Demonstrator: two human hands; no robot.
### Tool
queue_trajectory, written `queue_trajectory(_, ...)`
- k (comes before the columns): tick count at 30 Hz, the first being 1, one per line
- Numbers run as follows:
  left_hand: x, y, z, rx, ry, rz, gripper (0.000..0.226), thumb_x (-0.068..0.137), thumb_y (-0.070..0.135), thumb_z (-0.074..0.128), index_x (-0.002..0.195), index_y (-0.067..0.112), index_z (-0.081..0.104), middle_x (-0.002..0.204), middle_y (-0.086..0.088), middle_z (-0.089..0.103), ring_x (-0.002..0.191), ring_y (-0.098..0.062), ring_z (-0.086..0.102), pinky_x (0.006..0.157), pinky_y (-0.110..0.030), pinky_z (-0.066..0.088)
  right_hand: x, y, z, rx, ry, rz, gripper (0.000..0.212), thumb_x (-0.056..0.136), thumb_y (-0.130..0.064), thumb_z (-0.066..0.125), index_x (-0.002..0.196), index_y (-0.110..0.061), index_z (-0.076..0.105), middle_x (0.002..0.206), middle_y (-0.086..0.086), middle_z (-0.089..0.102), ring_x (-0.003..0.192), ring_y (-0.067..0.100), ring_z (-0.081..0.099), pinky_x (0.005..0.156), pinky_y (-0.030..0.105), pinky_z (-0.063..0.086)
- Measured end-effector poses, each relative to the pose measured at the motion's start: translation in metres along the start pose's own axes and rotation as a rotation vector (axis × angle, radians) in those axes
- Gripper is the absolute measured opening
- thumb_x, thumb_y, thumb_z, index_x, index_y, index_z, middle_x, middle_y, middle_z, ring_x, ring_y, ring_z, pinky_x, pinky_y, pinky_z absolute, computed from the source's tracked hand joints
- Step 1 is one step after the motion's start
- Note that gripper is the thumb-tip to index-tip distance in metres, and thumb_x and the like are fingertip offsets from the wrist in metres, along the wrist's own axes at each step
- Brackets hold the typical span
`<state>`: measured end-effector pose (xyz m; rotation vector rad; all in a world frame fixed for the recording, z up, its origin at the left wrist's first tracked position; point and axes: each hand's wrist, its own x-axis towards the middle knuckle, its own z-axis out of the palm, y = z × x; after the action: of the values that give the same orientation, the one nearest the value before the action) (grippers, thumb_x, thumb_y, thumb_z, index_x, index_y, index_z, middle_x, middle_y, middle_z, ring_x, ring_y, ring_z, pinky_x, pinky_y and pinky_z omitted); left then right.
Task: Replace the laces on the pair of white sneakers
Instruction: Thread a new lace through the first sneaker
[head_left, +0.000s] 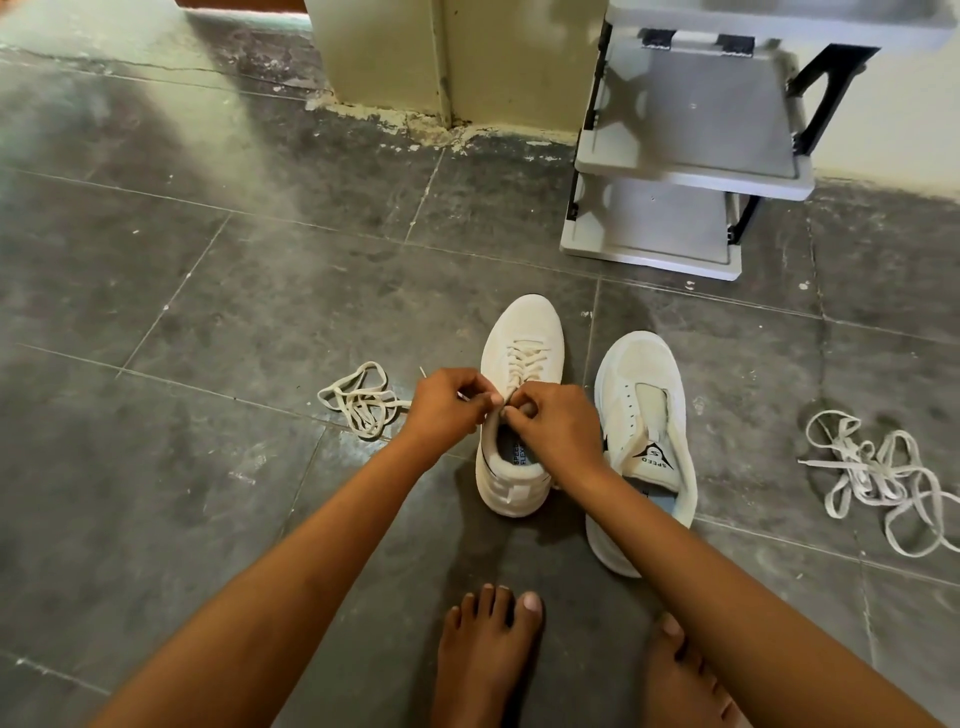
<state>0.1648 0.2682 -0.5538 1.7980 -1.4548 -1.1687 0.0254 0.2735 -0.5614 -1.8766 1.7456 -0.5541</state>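
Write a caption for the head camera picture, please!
Both hands work the lace at the top of the laced sneaker; the other sneaker has none.

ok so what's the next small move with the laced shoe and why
Probably pull both lace ends snug and tie them: the left hand and right hand pinch the lace at the top of the laced sneaker, already threaded to the toe.

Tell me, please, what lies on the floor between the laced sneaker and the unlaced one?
Nothing: in the head view, only a bare strip of dark floor tile separates the laced sneaker from the unlaced sneaker.
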Motion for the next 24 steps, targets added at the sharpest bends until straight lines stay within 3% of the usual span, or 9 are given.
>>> queue_trajectory(3, -0.002, -0.003, 0.010, -0.060, 0.034, -0.013, 0.010, 0.090, 0.007, 0.056, 0.081, 0.011, 0.058, 0.071, 0.001, 0.057, 0.073, -0.018, 0.055, 0.061, -0.026, 0.051, -0.003, 0.007, -0.001, 0.015, 0.094, -0.092, 0.029, 0.074, -0.034, 0.074, 0.095, -0.017, 0.063, 0.092, 0.001, 0.063, 0.085, 0.019, 0.058, 0.071, 0.033, 0.045)
queue_trajectory(5, -0.001, -0.005, 0.014, 0.032, 0.079, 0.025, 0.008, 0.092, 0.007, 0.050, 0.087, 0.007, 0.057, 0.082, -0.006, 0.060, 0.079, -0.023, 0.055, 0.073, -0.037, 0.048, -0.003, 0.017, -0.003, -0.080, 0.054, -0.149, 0.056, 0.070, -0.038, 0.076, 0.117, -0.016, 0.055, 0.117, 0.005, 0.054, 0.107, 0.021, 0.050, 0.086, 0.033, 0.040)
queue_trajectory(8, -0.003, 0.003, 0.010, 0.082, 0.179, 0.050, 0.011, 0.096, 0.008, 0.042, 0.093, 0.004, 0.052, 0.094, -0.013, 0.064, 0.082, -0.025, 0.056, 0.072, -0.034, 0.041, -0.004, 0.034, -0.005, -0.154, -0.131, -0.151, 0.077, 0.075, -0.034, 0.072, 0.141, -0.017, 0.036, 0.145, 0.003, 0.038, 0.133, 0.021, 0.034, 0.110, 0.031, 0.025)
queue_trajectory(11, -0.006, 0.037, -0.011, -0.396, 0.216, 0.021, 0.020, 0.100, 0.010, 0.032, 0.084, 0.013, 0.044, 0.074, -0.001, 0.067, 0.069, -0.013, 0.061, 0.072, -0.029, 0.047, -0.004, 0.038, -0.003, -0.136, -0.141, -0.159, 0.076, 0.078, -0.028, 0.069, 0.144, -0.018, 0.032, 0.149, 0.002, 0.035, 0.136, 0.019, 0.031, 0.114, 0.028, 0.016)
queue_trajectory(15, 0.001, 0.087, -0.080, -0.956, 0.255, 0.236, 0.026, 0.099, 0.011, 0.032, 0.075, 0.018, 0.040, 0.050, 0.012, 0.045, 0.043, -0.004, 0.040, 0.046, -0.019, 0.041, -0.006, 0.039, -0.002, -0.114, -0.144, -0.130, 0.075, 0.082, -0.031, 0.065, 0.146, -0.022, 0.027, 0.151, -0.002, 0.031, 0.137, 0.018, 0.031, 0.109, 0.028, 0.026)
queue_trajectory(17, -0.014, 0.103, -0.085, -0.783, 0.301, 0.248, 0.025, 0.093, 0.012, 0.039, 0.069, 0.020, 0.044, 0.044, 0.013, 0.041, 0.039, -0.002, 0.032, 0.044, -0.019, 0.032, -0.007, 0.040, -0.001, -0.101, -0.143, -0.116, 0.074, 0.084, -0.033, 0.064, 0.147, -0.023, 0.025, 0.152, -0.003, 0.030, 0.136, 0.017, 0.032, 0.107, 0.029, 0.030)
queue_trajectory(19, -0.036, 0.101, -0.056, -0.325, 0.302, 0.245, 0.024, 0.081, 0.021, 0.048, 0.058, 0.020, 0.043, 0.039, 0.013, 0.037, 0.042, -0.005, 0.037, 0.050, -0.016, 0.035, -0.007, 0.040, 0.000, -0.101, -0.128, -0.121, 0.071, 0.087, -0.033, 0.061, 0.147, -0.023, 0.026, 0.151, -0.002, 0.031, 0.135, 0.018, 0.033, 0.106, 0.028, 0.032)
queue_trajectory(22, -0.037, 0.060, -0.021, 0.290, 0.100, 0.149, 0.045, 0.087, 0.020, 0.064, 0.048, 0.018, 0.042, 0.046, 0.008, 0.039, 0.061, -0.036, 0.054, 0.050, -0.014, 0.032, -0.008, 0.040, 0.001, -0.114, -0.096, -0.145, 0.065, 0.090, -0.033, 0.057, 0.147, -0.022, 0.027, 0.151, -0.001, 0.032, 0.135, 0.018, 0.034, 0.105, 0.027, 0.032)
queue_trajectory(24, -0.020, 0.029, -0.021, 0.508, -0.078, 0.086, 0.039, 0.090, 0.026, 0.060, 0.058, 0.005, 0.055, 0.053, 0.001, 0.044, 0.064, -0.035, 0.054, 0.054, -0.026, 0.030, -0.008, 0.041, 0.002, -0.118, -0.081, -0.157, 0.064, 0.091, -0.033, 0.056, 0.147, -0.021, 0.027, 0.151, -0.001, 0.032, 0.135, 0.018, 0.034, 0.105, 0.027, 0.032)
